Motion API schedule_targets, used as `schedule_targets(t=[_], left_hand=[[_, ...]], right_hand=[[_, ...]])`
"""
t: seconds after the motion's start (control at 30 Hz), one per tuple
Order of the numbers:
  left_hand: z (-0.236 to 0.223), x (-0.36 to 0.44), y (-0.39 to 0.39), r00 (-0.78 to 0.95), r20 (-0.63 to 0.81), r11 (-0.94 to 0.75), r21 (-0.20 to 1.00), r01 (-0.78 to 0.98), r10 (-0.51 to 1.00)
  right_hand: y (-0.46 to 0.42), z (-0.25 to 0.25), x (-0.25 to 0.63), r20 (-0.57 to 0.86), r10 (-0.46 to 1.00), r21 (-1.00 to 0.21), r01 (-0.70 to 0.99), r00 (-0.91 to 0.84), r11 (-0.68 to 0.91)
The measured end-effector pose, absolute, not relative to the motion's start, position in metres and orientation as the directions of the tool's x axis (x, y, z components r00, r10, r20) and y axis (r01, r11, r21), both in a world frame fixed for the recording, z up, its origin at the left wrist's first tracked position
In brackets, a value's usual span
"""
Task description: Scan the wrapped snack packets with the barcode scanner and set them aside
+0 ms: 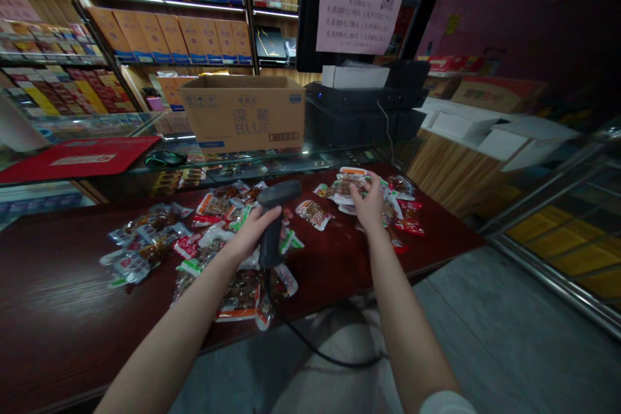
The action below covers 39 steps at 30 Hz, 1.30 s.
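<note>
My left hand [252, 233] is wrapped round the handle of a dark barcode scanner [277, 204], its head pointing right and its black cable [320, 349] hanging off the table edge. My right hand [369, 202] reaches into a pile of small snack packets [400, 207] at the far right of the dark red table [58, 310], fingers curled on a packet [347, 184]. More packets [150, 236] lie scattered left and under the scanner.
A cardboard box [245, 111] stands on the glass counter behind, beside a mouse [167, 158] and a red mat [77, 158]. A till with a monitor and paper notice [361, 3] stands at the back right. Shelves of boxed goods line the wall.
</note>
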<state>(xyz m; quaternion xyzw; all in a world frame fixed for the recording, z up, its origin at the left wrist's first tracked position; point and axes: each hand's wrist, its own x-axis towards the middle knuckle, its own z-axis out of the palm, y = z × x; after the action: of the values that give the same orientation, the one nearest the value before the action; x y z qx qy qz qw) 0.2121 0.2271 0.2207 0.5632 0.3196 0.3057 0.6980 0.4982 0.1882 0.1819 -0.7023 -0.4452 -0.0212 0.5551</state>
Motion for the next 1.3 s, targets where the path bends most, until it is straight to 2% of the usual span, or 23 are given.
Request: schedule_targets(t=[0.1,0.17,0.33,0.53,0.67,0.77,0.83,0.9,0.97,1.07,1.2,1.3], left_hand=[[0.226,0.208,0.232,0.555,-0.162,0.243,0.967,-0.076,0.816],[0.228,0.206,0.236,0.544,-0.193,0.286,0.954,-0.090,0.816],[0.223,0.203,0.248,0.567,-0.153,0.342,0.908,-0.242,0.809],[0.217,0.202,0.255,0.562,-0.208,0.403,0.881,-0.246,0.800],[0.217,0.202,0.256,0.562,-0.196,0.411,0.866,-0.285,0.804],[0.219,0.203,0.255,0.549,-0.193,0.412,0.857,-0.310,0.813],[0.221,0.203,0.254,0.544,-0.179,0.401,0.857,-0.322,0.820],[0.221,0.203,0.253,0.544,-0.171,0.389,0.867,-0.313,0.821],[0.221,0.202,0.253,0.546,-0.178,0.383,0.878,-0.287,0.819],[0.220,0.200,0.255,0.555,-0.199,0.390,0.886,-0.250,0.808],[0.225,0.200,0.253,0.556,-0.192,0.380,0.893,-0.243,0.808],[0.230,0.200,0.248,0.567,-0.181,0.369,0.899,-0.236,0.803]], right_hand=[[0.180,0.188,0.522,0.501,0.545,-0.651,0.708,0.672,-0.275],[0.176,0.188,0.534,0.477,0.529,-0.589,0.702,0.702,-0.401],[0.169,0.177,0.542,0.450,0.506,-0.508,0.677,0.736,-0.532],[0.163,0.170,0.536,0.516,0.573,-0.428,0.771,0.636,-0.471],[0.160,0.175,0.529,0.572,0.553,-0.422,0.795,0.606,-0.436],[0.163,0.183,0.508,0.600,0.613,-0.430,0.853,0.514,-0.295],[0.169,0.186,0.485,0.544,0.770,-0.395,0.911,0.333,-0.115],[0.175,0.185,0.461,0.421,0.896,-0.333,0.943,0.141,0.007],[0.181,0.181,0.442,0.316,0.946,-0.295,0.955,0.072,0.025],[0.185,0.173,0.433,0.203,0.976,-0.279,0.960,0.072,-0.013],[0.185,0.167,0.440,0.172,0.981,-0.368,0.929,0.094,-0.024],[0.187,0.163,0.447,0.226,0.954,-0.609,0.793,0.199,-0.021]])
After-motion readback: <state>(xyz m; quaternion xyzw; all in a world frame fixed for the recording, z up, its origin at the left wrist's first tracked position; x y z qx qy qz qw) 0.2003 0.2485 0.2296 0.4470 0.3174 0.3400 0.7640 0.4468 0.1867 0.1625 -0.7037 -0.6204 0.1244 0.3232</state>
